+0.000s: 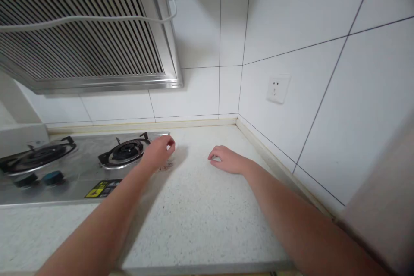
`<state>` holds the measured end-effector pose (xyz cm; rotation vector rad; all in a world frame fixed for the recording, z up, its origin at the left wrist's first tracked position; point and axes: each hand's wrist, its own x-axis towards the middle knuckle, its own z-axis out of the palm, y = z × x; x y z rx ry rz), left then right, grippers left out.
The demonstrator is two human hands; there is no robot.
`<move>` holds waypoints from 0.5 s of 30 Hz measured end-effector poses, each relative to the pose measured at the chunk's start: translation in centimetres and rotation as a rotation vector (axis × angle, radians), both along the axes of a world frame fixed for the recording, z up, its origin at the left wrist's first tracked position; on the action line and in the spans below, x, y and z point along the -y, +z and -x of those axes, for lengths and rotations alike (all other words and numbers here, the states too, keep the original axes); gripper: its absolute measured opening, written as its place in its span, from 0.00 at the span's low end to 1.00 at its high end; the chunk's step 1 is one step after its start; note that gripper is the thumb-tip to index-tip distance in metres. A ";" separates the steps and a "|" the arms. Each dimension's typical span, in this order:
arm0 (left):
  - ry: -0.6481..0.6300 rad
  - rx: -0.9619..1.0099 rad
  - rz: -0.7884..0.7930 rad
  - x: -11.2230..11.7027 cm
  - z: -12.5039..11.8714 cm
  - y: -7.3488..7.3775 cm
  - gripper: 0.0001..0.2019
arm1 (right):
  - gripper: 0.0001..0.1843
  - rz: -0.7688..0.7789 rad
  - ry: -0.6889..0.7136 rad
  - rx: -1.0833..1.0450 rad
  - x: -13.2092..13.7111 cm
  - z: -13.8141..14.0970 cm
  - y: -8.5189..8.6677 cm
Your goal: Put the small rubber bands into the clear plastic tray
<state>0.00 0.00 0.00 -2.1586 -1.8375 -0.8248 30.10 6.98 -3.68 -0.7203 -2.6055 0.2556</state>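
My left hand [158, 152] hovers over the right edge of the gas stove, its shadow falling on the counter. Thumb and forefinger curl together in a loose pinch with a small gap inside the ring; whatever they hold, if anything, is too small to make out. Just below it, a patch of small brownish bits [166, 166] lies on the speckled white counter [194, 215]. To the right, my right hand [228, 159] rests low at the counter surface, fingers bent, with thumb and forefinger apart and nothing visible between them.
The steel gas stove [80, 181] has two burners; the right burner [127, 151] is close to my left hand. A range hood [97, 82] with a white cable [97, 18] hangs overhead. A wall socket [278, 89] is on the tiled right wall.
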 end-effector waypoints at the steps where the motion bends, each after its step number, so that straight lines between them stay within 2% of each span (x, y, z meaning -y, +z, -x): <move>1: 0.096 0.021 -0.053 -0.5 1.3 -1.0 0.10 | 0.09 0.000 0.001 0.004 -0.1 0.0 0.0; 3: 0.139 0.028 -0.036 -0.7 3.3 -2.4 0.11 | 0.09 0.000 -0.001 0.005 -0.3 -0.1 -0.1; 6: 0.135 -0.015 -0.033 -0.3 4.9 -3.4 0.13 | 0.10 -0.003 -0.005 0.004 -0.5 -0.1 -0.3; 10: 0.072 -0.121 0.034 -0.4 5.3 -3.7 0.15 | 0.10 0.003 -0.014 0.001 -0.6 -0.2 -0.5; 15: 0.062 -0.146 0.078 -0.6 5.1 -3.9 0.14 | 0.10 0.003 -0.020 -0.004 -0.6 -0.3 -0.6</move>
